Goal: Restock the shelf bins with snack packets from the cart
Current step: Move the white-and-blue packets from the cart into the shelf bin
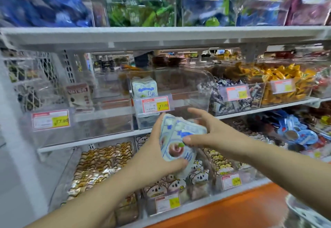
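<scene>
A stack of pale blue-and-white snack packets (179, 138) is held in front of the middle shelf. My left hand (155, 154) grips the stack from the left and below, thumb curled under it. My right hand (207, 133) holds it from the right, thumb pressed on the front packet and fingers arched over the top. Just above stands a clear shelf bin (188, 95) with a red-and-yellow price tag (155, 105). A few matching packets (144, 86) stand at its back left, and the rest of it looks bare.
Left of it a clear bin (100, 116) holds a brown packet (79, 94). To the right are bins of dark wrapped sweets (234, 99) and orange ones (284, 84). Koala-print packets (177, 184) fill the lower shelf. A white basket rim (304, 211) shows at bottom right.
</scene>
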A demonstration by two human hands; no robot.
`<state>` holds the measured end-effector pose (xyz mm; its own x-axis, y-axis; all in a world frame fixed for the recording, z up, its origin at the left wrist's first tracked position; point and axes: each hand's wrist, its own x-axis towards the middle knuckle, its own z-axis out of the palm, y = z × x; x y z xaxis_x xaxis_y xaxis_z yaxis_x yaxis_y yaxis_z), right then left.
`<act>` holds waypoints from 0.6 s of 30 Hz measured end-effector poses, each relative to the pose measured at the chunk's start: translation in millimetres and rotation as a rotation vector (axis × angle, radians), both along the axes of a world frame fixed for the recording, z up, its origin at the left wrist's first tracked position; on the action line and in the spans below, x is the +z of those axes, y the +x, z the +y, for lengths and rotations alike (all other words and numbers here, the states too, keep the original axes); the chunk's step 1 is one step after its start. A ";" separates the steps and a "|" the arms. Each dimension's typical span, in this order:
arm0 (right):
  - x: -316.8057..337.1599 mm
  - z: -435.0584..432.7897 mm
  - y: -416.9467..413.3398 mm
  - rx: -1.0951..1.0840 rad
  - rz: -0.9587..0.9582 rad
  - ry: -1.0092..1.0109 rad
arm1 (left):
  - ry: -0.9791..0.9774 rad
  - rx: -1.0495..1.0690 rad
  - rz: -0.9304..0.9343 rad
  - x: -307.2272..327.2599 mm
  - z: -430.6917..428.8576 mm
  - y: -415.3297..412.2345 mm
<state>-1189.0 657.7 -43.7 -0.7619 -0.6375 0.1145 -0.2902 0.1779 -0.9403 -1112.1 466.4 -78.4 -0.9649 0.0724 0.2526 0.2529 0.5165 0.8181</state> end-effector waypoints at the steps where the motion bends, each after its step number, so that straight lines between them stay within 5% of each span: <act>1: 7.3 5.0 -0.3 0.049 0.147 0.127 | -0.067 -0.019 0.010 2.6 -2.7 2.5; 4: 20.2 6.6 6.8 0.163 0.526 0.417 | -0.237 -0.059 0.060 7.0 -4.7 5.5; 9: 15.2 0.9 11.8 0.076 0.884 0.561 | -0.438 -0.046 0.197 12.7 -7.5 4.8; 18: 36.1 5.4 2.9 -0.060 0.956 0.360 | -0.568 0.003 0.429 44.9 -1.8 -9.5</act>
<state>-1186.2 663.0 -7.5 -0.4840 -0.7177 0.5006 -0.8720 0.4432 -0.2077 -1121.6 464.6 -33.5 -0.7891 0.3031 0.5343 0.4902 0.8348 0.2505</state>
